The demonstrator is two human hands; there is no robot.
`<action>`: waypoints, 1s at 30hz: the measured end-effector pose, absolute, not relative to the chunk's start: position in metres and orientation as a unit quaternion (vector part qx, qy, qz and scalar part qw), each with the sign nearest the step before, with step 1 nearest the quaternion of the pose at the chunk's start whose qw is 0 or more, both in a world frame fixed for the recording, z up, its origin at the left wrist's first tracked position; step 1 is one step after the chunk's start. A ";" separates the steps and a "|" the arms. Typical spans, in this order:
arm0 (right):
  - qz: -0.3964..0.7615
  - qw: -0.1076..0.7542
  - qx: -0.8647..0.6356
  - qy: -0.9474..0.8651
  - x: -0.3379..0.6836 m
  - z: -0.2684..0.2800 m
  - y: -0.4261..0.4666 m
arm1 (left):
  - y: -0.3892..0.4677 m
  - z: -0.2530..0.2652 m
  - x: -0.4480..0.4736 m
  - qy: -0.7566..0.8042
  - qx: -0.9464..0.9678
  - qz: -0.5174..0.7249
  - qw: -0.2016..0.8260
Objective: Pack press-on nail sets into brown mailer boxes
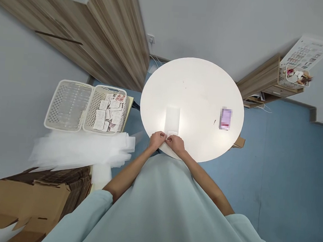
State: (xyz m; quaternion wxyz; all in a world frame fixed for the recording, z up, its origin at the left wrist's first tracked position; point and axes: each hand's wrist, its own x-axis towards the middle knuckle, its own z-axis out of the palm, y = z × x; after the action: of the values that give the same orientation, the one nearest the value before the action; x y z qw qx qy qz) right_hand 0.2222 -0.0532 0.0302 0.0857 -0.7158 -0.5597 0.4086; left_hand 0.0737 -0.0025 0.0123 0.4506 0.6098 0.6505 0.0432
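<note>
On the near part of the round white table [195, 75] lies a thin, translucent white sheet [172, 119], its long side running away from me. A small white card-like piece [173, 132] shows at its near end. My left hand [157, 140] is closed in a pinch at the sheet's near left corner. Close beside it, almost touching, my right hand [175, 143] pinches the near edge just below the card-like piece. The fingertips partly hide what they grip.
A pixelated purple item [225, 119] lies on the table's right side. To the left are a white basket [88, 111] of printed cards, one of clear plastic pieces [50, 108], stacked white sheets [86, 148] and flattened cardboard boxes [32, 200]. Wooden cabinets [110, 27] stand behind.
</note>
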 end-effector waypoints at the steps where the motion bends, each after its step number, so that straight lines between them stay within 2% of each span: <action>1: 0.408 0.089 -0.718 -0.557 0.224 0.030 -0.055 | -0.003 0.010 0.073 0.654 0.610 0.041 0.446; 9: 0.373 0.103 -0.811 -0.438 0.262 0.032 -0.064 | -0.005 0.011 0.077 0.670 0.607 0.013 0.427; 15: 0.428 0.120 -0.811 -0.381 0.260 0.024 -0.059 | -0.006 0.017 0.085 0.677 0.612 -0.007 0.409; 22: 0.464 0.160 -0.809 -0.323 0.249 0.023 -0.055 | -0.005 0.011 0.087 0.678 0.651 -0.010 0.342; 24: 0.471 0.168 -0.808 -0.311 0.248 0.023 -0.055 | -0.006 0.008 0.086 0.644 0.701 0.046 0.302; 27: 0.478 0.183 -0.805 -0.300 0.249 0.022 -0.055 | -0.009 0.005 0.083 0.503 0.811 0.122 0.272; 30: 0.487 0.197 -0.800 -0.290 0.252 0.018 -0.054 | -0.014 0.001 0.077 0.380 0.877 0.114 0.272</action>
State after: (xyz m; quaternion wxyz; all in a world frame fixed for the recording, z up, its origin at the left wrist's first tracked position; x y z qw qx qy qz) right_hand 0.2524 -0.0543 0.0185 0.1966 -0.7998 -0.2903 0.4873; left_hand 0.0768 -0.0138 0.0013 0.2723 0.8767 0.3796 0.1142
